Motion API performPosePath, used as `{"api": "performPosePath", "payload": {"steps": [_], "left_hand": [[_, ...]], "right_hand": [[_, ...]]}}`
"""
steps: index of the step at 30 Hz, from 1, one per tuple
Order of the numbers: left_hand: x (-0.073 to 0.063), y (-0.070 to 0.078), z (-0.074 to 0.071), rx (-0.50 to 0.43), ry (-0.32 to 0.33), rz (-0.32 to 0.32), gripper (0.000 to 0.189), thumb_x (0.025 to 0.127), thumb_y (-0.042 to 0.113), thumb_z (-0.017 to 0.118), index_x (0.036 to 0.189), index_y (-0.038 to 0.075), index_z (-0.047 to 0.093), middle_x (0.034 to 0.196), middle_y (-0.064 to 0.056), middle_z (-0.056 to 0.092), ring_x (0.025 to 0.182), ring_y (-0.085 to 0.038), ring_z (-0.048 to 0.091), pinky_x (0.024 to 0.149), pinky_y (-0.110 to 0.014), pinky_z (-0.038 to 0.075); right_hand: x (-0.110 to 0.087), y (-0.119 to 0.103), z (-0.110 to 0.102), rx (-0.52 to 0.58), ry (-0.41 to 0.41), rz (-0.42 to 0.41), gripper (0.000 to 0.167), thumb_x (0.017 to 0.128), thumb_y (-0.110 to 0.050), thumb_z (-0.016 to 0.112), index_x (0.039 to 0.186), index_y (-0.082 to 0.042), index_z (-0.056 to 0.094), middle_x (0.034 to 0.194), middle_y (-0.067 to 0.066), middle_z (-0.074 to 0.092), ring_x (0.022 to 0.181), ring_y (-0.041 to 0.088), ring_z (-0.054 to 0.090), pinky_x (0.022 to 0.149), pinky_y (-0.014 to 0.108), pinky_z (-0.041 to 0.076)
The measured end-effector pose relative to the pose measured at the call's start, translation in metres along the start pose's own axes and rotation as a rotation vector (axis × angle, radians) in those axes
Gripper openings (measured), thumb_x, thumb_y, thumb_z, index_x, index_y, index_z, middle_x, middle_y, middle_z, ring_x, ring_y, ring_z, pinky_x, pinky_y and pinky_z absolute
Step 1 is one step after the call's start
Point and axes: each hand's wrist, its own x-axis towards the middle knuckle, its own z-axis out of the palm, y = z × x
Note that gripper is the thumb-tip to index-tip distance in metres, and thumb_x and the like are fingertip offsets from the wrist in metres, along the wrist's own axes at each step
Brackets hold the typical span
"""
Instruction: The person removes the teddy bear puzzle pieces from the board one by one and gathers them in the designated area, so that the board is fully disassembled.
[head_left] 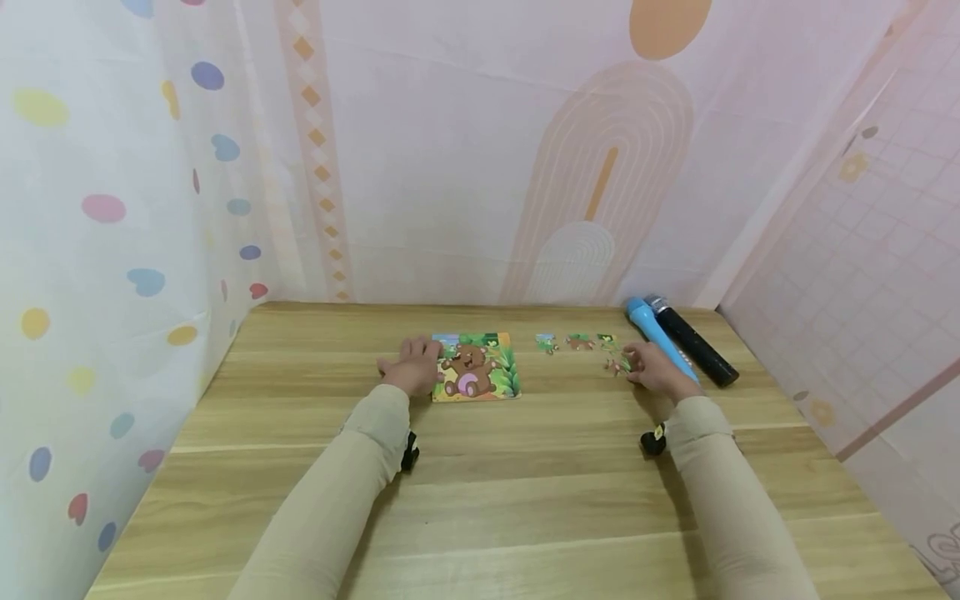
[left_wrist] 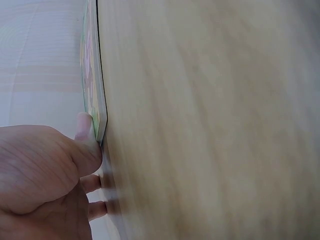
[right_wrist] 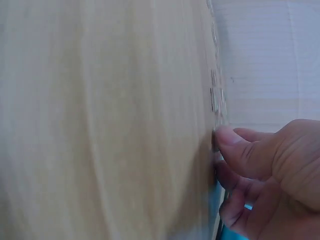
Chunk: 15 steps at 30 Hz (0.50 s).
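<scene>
A jigsaw puzzle [head_left: 471, 375] with a brown bear picture lies flat on the wooden table. My left hand [head_left: 413, 367] is at its left edge, fingers spread. In the left wrist view the thumb [left_wrist: 85, 125] presses on the puzzle's corner, while other fingertips touch the tabletop. Right of the puzzle, loose puzzle pieces [head_left: 580, 342] lie in a row, with more below its right end. There my right hand [head_left: 654, 368] pinches a puzzle piece [head_left: 626, 363] low at the table, its thumb [right_wrist: 230, 136] bent toward the curled fingers. The fingers hide part of that piece.
Behind my right hand, a blue toy microphone [head_left: 660, 333] and a black microphone [head_left: 693, 342] lie side by side on the table [head_left: 480, 500]. Patterned cloth [head_left: 435, 167] hangs along the table's back and both sides.
</scene>
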Motion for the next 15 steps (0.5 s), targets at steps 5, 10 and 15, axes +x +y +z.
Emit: {"api": "performPosePath", "payload": {"steps": [5,10,15], "left_hand": [[0.001,0.000,0.003,0.000,-0.007,-0.011,0.048,0.108,0.022,0.049,0.152,0.013,0.032,0.169,-0.017,0.001,0.154,-0.040,-0.009,0.107,-0.081,0.001],[-0.003,0.002,-0.002,-0.001,0.010,-0.001,0.049,0.108,0.022,0.049,0.153,0.011,0.033,0.169,-0.017,0.003,0.154,-0.041,-0.006,0.107,-0.080,0.006],[-0.006,0.002,-0.003,-0.002,0.011,0.007,0.047,0.108,0.022,0.049,0.152,0.011,0.034,0.169,-0.018,0.002,0.154,-0.041,-0.007,0.107,-0.082,0.001]], "right_hand": [[0.005,-0.013,0.003,0.044,0.060,-0.007,0.050,0.092,0.007,0.067,0.138,0.015,0.047,0.126,0.039,0.052,0.107,0.047,0.057,0.092,0.055,0.049],[0.017,-0.047,0.008,0.099,0.093,-0.083,0.047,0.093,0.009,0.063,0.137,0.014,0.050,0.122,0.034,0.056,0.091,0.038,0.060,0.077,0.046,0.052],[0.031,-0.085,0.023,0.117,0.056,-0.228,0.039,0.093,0.009,0.065,0.130,0.017,0.054,0.112,0.033,0.061,0.100,0.045,0.062,0.088,0.052,0.052]]}}
